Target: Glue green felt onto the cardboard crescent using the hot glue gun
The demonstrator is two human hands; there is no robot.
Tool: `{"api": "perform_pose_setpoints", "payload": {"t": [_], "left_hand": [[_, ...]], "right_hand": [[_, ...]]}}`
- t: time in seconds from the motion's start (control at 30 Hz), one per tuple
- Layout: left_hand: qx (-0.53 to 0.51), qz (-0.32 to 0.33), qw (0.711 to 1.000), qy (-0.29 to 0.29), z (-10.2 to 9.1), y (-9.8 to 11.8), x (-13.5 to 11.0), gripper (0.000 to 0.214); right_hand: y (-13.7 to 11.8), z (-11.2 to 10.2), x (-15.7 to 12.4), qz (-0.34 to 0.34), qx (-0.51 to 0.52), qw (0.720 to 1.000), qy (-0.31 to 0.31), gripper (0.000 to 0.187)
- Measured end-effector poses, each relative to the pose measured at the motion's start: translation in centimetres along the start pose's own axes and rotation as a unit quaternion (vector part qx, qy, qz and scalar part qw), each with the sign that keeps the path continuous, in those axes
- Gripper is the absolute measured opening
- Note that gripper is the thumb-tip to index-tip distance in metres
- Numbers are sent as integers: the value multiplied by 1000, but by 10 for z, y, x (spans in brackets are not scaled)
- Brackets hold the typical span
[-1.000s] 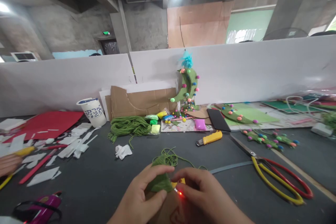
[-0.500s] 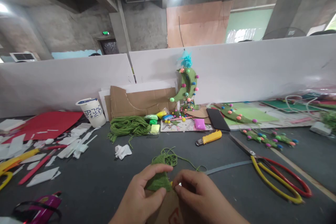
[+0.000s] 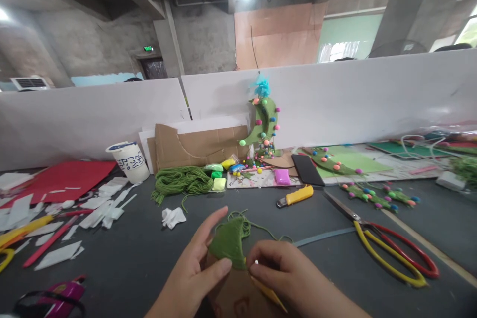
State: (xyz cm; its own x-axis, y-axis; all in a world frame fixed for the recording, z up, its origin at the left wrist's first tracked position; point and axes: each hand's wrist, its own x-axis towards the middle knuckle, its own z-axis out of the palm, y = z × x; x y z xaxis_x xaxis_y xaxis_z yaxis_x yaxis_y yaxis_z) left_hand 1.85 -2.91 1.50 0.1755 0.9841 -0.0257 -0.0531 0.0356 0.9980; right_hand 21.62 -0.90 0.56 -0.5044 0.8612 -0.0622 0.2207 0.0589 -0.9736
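The left hand, its grip clamped on green-wrapped cardboard, apparently steadies edge work. The right hand's grip cannot be told; the next move calls for firm support.

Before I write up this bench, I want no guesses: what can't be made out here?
Yellow item: head view, partly covered by the right hand.
Cardboard below the green yarn: head view, lower part cut off by the bottom edge.
Purple device: head view, also cut off there.
Marks on the white cup: head view, too blurred to read.
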Motion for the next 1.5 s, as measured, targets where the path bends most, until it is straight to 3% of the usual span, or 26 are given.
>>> {"api": "perform_pose_setpoints", "payload": {"t": [0.07,0.17,0.3,0.43,0.57,0.7,0.8,1.03,1.17,1.5], "left_hand": [[-88,-31,995,-33,3,-2,2,56],[-164,-71,981,-74,8,-7,5,36],[-228,-83,968,-62,14,-10,6,32],[-168,-48,984,-28,14,-12,4,36],[-101,-1,994,42,17,-19,4,42],[-166,-2,986,-15,22,-25,6,36],[-223,-32,973,-54,25,-23,6,33],[-253,-46,966,-15,29,-20,5,35],[-273,-78,959,-13,28,-22,5,35],[-259,-66,963,-35,29,-15,4,34]], "right_hand": [[-1,-1,0,-6,33,999,-21,8],[1,1,1,-12,77,997,-27,6],[9,10,4,7,167,986,-20,15],[10,17,4,22,190,981,4,20],[1,18,0,6,129,991,44,16],[-2,17,-1,-2,92,995,49,11],[5,19,2,3,135,990,41,14],[15,24,9,29,283,958,18,39],[12,21,9,50,289,956,-7,43],[10,22,7,71,295,953,-11,41]]}}
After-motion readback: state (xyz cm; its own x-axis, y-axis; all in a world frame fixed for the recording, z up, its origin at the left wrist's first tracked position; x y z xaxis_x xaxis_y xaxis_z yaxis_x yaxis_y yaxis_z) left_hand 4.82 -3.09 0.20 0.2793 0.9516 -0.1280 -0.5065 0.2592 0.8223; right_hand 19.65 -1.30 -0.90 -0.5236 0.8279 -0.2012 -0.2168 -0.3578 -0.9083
